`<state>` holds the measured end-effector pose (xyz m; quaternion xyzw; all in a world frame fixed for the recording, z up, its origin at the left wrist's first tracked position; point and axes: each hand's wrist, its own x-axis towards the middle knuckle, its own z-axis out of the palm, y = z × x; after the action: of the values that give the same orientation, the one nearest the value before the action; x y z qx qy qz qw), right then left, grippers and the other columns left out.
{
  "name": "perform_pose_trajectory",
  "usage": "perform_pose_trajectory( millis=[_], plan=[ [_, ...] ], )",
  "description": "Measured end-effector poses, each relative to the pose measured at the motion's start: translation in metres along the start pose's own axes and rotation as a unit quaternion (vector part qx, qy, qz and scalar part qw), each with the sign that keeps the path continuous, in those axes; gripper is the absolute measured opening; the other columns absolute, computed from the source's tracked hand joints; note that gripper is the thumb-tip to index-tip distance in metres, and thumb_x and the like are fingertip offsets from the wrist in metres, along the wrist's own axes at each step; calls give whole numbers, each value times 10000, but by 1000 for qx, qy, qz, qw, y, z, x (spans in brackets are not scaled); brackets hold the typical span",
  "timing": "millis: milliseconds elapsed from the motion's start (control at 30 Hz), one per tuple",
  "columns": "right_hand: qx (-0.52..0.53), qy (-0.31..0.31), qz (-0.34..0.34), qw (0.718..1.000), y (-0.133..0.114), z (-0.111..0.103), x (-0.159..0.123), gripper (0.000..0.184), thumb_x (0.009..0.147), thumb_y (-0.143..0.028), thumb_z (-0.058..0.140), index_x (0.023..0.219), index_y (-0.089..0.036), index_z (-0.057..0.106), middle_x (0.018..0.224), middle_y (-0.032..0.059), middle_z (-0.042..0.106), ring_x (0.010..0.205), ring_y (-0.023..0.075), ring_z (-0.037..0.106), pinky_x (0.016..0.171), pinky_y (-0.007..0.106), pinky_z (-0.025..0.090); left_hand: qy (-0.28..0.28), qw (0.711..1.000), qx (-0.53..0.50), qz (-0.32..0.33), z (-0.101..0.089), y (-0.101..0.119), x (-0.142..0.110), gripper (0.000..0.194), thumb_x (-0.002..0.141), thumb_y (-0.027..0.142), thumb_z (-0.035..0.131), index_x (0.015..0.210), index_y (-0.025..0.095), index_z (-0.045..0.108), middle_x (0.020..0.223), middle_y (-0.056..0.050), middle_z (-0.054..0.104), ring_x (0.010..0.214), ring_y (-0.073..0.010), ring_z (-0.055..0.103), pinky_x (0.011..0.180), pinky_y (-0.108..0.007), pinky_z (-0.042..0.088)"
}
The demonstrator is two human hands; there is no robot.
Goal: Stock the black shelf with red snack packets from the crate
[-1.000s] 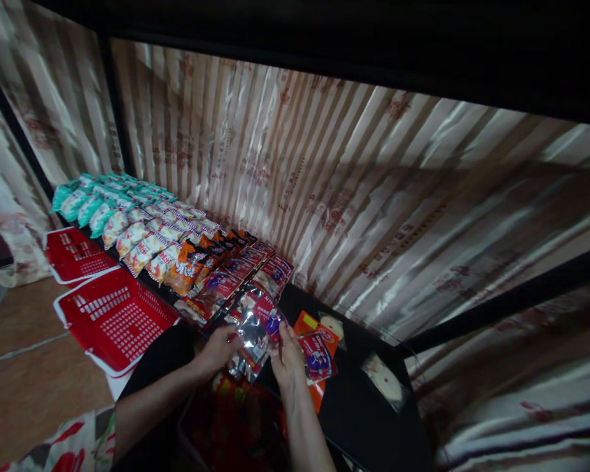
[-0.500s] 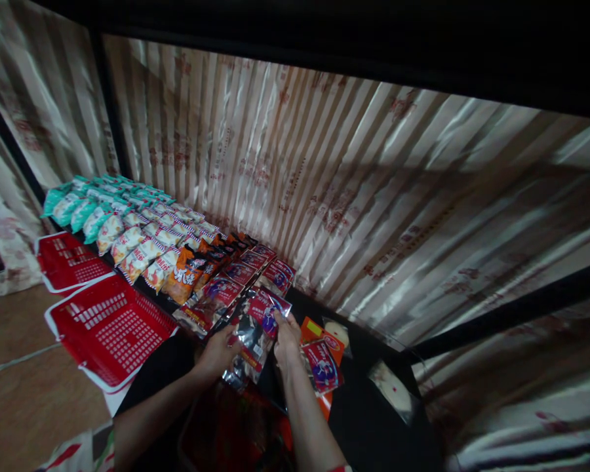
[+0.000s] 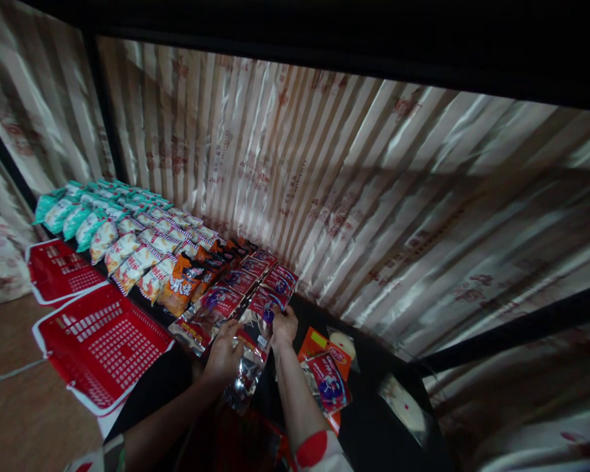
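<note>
A red-and-silver snack packet lies between my hands, tilted along the shelf next to rows of similar red packets. My left hand grips its left edge, fingers bent over it. On the right edge, my right hand pinches the packet near its upper part. Beyond its far end lies another red packet. To the right of my right forearm, a red-and-blue packet rests on an orange packet.
Orange bags, white bags and teal bags stand in rows leftward on the black shelf. Two red baskets, one nearer and one farther, sit at the left. Clear packets with pale round contents lie right. A curtain hangs behind.
My hands have moved the red-and-silver packet from a raised, tilted position down into line with the red packet behind it. The view has shifted slightly.
</note>
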<state>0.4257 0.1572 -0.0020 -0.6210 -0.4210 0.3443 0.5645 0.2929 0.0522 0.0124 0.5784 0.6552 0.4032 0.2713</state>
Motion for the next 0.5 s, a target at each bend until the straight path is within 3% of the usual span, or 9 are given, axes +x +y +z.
perform_pose_trajectory(
  millis=[233,500],
  plan=[
    [-136,42,42,989,-7,5,11,267,691,-406,540,862,-222,630,757,18,690,649,178,617,565,249,422,6,999,28,21,5,-2,7,427,772,137,404,1170,113,557,1276,-113,480,1203,-231,437,1011,-363,376],
    [-248,48,78,964,-24,6,10,274,737,-390,526,947,-245,626,908,58,688,783,213,626,647,287,428,1,993,106,59,13,-9,10,423,785,139,378,1164,96,558,1258,-122,502,1193,-231,460,1003,-356,392]
  ],
)
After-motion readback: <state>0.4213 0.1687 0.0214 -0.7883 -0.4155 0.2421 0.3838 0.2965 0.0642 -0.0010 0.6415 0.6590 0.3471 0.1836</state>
